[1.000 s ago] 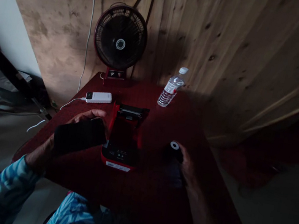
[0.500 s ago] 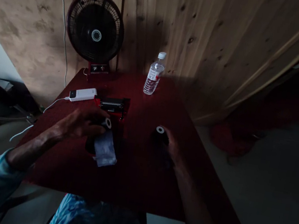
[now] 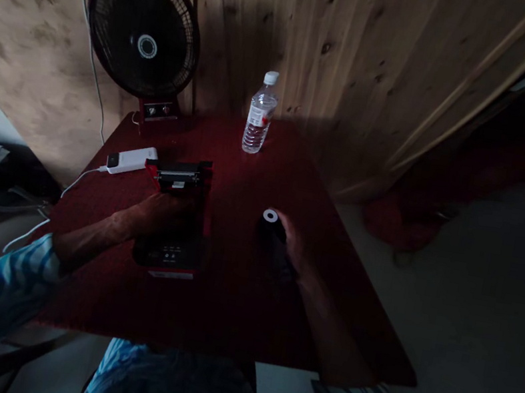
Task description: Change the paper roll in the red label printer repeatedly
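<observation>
On the dark red table stands a small black and red printer (image 3: 170, 253), its lid raised at the back. My left hand (image 3: 161, 211) reaches into the printer's opening from the left. Its fingers are lost in the dark there, and I cannot see what they touch or hold. To the right of the printer, my right hand (image 3: 294, 249) is closed around a black roll (image 3: 272, 231) with a white ring-shaped core end facing up. The lower part of that roll fades into shadow.
A white power bank (image 3: 131, 160) with a cable lies left of the printer. Behind stand a round fan (image 3: 143, 33) and a clear water bottle (image 3: 259, 118). A wooden wall (image 3: 359, 51) closes off the far side of the table (image 3: 232, 313).
My left hand has lowered into the printer; the roll and pale strip it held are out of sight. My right hand still grips the black roll. The whole view has shifted slightly.
</observation>
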### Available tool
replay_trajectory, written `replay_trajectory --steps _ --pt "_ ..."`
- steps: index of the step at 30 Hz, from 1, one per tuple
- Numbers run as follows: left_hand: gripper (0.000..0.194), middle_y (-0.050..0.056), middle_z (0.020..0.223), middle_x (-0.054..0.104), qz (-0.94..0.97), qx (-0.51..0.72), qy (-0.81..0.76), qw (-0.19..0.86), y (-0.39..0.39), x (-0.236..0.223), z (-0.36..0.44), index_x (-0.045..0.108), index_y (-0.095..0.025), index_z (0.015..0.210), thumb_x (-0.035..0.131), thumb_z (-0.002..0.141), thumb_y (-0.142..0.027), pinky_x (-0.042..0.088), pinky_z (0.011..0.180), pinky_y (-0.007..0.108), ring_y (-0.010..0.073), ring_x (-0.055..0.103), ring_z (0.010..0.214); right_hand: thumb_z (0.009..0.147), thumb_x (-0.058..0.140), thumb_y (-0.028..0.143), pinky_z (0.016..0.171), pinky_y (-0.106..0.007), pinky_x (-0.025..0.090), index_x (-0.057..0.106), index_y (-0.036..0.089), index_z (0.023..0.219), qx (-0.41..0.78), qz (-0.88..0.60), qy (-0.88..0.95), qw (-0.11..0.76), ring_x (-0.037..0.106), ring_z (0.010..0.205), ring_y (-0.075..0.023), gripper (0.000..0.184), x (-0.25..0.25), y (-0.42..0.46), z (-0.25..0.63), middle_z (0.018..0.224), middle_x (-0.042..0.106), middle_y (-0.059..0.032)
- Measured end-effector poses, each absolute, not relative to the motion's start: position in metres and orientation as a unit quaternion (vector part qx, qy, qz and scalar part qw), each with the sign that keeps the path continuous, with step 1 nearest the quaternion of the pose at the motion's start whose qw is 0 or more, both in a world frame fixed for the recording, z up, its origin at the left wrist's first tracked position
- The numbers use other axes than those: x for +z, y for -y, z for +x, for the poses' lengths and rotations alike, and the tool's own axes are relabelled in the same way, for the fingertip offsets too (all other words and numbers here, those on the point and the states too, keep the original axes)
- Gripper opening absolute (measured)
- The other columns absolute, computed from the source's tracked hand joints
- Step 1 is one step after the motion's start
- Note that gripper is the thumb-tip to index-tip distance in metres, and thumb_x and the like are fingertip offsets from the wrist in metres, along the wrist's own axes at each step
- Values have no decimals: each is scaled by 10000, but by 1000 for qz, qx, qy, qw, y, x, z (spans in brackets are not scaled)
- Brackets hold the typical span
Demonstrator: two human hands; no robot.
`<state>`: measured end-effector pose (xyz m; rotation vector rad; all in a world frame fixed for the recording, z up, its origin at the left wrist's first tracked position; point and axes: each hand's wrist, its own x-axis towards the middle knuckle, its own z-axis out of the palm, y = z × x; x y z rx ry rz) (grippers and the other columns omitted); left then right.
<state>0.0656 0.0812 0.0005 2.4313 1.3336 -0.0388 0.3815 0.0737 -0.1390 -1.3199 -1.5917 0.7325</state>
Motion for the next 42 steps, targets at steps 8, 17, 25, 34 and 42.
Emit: replay_trajectory --steps 8,17,25,34,42 --pt "285 69 1107 753 863 72 -440 237 -59 21 46 698 -212 1133 525 932 -316 534 848 323 220 705 944 797 589 559 1089 -514 462 647 317 1244 297 -532 647 458 623 1231 -304 511 -138 -73 381 1273 695 -56" --pt "303 63 1022 786 851 186 -439 221 -10 16 30 770 -228 1046 538 943 -394 519 881 307 221 716 934 848 510 425 1154 -532 379 548 252 1375 249 -535 679 437 528 1324 -312 556 -146 -69 406 1398 593 -99" --pt "276 45 893 772 863 222 -433 138 -12 15 40 735 -204 908 504 974 -339 484 797 307 201 695 837 822 488 527 1151 -523 388 571 242 1365 246 -563 657 437 535 1316 -323 619 -153 -71 419 1385 599 -103" --pt "178 62 1016 750 903 217 -370 15 29 14 46 724 -215 972 547 968 -235 412 931 403 212 654 920 696 475 200 1133 -560 412 573 238 1304 244 -558 667 431 598 1254 -290 617 -133 -62 432 1349 626 -94" --pt "270 86 1154 738 880 279 -384 -31 46 -14 46 675 -193 1212 528 994 -252 356 1085 468 239 640 1083 966 477 462 1097 -513 456 518 310 1332 173 -533 596 575 650 1176 -260 399 -40 -35 357 1256 670 -81"
